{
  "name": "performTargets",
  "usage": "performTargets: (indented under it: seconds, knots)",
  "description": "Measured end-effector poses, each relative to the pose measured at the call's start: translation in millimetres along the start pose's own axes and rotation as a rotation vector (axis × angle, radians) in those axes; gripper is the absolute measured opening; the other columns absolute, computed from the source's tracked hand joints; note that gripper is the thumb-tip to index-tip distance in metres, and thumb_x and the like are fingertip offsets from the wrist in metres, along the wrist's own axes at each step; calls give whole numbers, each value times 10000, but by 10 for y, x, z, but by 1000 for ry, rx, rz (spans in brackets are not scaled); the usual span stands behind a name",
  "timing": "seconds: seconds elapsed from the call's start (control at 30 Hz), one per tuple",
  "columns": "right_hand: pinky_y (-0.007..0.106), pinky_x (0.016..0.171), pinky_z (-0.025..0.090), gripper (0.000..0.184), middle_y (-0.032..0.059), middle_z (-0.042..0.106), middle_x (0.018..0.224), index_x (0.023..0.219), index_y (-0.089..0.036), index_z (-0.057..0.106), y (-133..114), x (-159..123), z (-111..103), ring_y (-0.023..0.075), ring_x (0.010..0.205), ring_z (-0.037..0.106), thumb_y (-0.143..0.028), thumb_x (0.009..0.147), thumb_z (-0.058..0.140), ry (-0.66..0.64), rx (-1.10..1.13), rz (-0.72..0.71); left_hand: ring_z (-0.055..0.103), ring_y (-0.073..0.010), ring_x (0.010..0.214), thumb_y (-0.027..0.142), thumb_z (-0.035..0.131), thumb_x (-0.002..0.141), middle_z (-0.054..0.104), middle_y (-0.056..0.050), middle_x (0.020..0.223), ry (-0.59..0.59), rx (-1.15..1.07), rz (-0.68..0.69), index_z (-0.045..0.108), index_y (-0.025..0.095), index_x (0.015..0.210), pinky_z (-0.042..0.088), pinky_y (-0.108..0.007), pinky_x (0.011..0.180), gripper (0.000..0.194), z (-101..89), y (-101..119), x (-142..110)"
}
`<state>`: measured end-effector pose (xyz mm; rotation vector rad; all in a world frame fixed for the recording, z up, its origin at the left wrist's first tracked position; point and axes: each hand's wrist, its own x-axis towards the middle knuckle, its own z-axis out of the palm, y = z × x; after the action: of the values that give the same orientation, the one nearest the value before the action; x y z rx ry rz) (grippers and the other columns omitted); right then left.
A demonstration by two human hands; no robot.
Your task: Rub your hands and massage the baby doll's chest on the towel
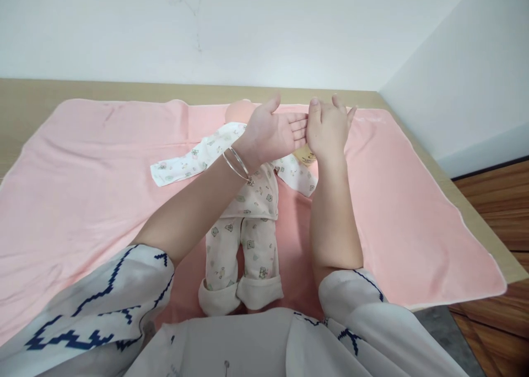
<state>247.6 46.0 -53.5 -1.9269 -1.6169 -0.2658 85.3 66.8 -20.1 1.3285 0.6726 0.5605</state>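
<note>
My left hand point(273, 129) is held palm up above a doll, its fingers stretched out to the right and a silver bangle on the wrist. The fingertips meet the side of my right hand point(328, 126), which shows its back, with fingers pointing away and partly apart. Nothing shows in either palm, though the right palm is hidden. Below lies the doll point(238, 113), head at the far side, in a white printed top point(256, 195) and matching trousers point(223, 253) with turned-up cuffs. A yellow item point(305, 155) with dark print is mostly hidden behind my hands.
A pink blanket point(405, 222) with a pale edge covers most of the wooden table point(28, 98). A white wall point(124, 30) stands behind it, and another rises at the right. Brown wooden panelling point(500, 211) is at the lower right.
</note>
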Motion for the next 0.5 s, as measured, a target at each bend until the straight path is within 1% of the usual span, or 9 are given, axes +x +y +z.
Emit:
performTargets:
  seconds: [0.1,0.13,0.2,0.23,0.3,0.33,0.4,0.43,0.5]
  knots:
    - [833,1265,138,759,164,768,1234,1109,-202,749,-16,13,2,384,1544,473,-527,1118,63,5,3,16,570,-335,1501,586,102,1064,718,-186,1368,62,78,56,698,164,1318,591,-556,1113,773,-117,-25,-159]
    - [828,1266,148,736,165,774,1213,1061,-200,755,-28,16,-4,386,1540,479,-505,1120,88,-3,-1,26,600,-315,1474,545,93,1073,720,-178,1373,92,68,72,695,163,1328,596,-529,1111,757,-176,-13,-249]
    - [804,1279,166,649,171,784,1180,993,-190,762,-47,27,-17,388,1524,501,-428,1111,170,-22,-14,48,653,-269,1416,410,10,1079,728,-158,1369,164,31,90,693,154,1334,604,-503,1085,773,-317,49,-478]
    - [795,1285,171,598,175,787,1171,979,-184,766,-49,38,-21,388,1509,519,-387,1095,215,-30,-19,57,664,-258,1401,383,10,1079,733,-147,1353,209,24,99,687,145,1346,601,-499,1074,766,-395,94,-612]
    - [788,1294,163,507,179,788,1170,976,-176,776,-36,68,-18,386,1469,561,-324,1045,296,-38,-25,66,674,-265,1382,370,40,1087,749,-138,1289,362,113,99,674,133,1384,580,-514,1042,739,-557,200,-892]
    - [788,1297,156,470,177,788,1173,980,-180,781,-24,85,-14,382,1448,580,-302,1020,329,-41,-28,64,647,-257,1412,387,39,1093,736,-130,1326,401,129,108,633,126,1445,550,-509,1067,737,-638,251,-1029]
    - [783,1303,143,425,176,790,1162,980,-192,790,-5,115,-8,371,1415,603,-261,980,370,-53,-33,62,559,-190,1497,433,39,1109,654,-81,1494,393,43,198,504,149,1575,466,-436,1152,717,-798,334,-1272]
    - [775,1307,141,419,177,791,1150,981,-197,793,-3,126,-8,364,1404,608,-241,969,377,-59,-37,65,536,-153,1513,428,41,1111,620,-51,1555,392,-2,229,478,175,1598,438,-388,1183,701,-874,360,-1373]
    - [766,1310,145,423,179,789,1144,993,-199,795,-16,137,-19,354,1397,610,-206,956,374,-76,-58,78,510,-103,1527,437,54,1128,596,5,1592,393,-75,302,476,208,1602,390,-332,1224,674,-1010,383,-1523]
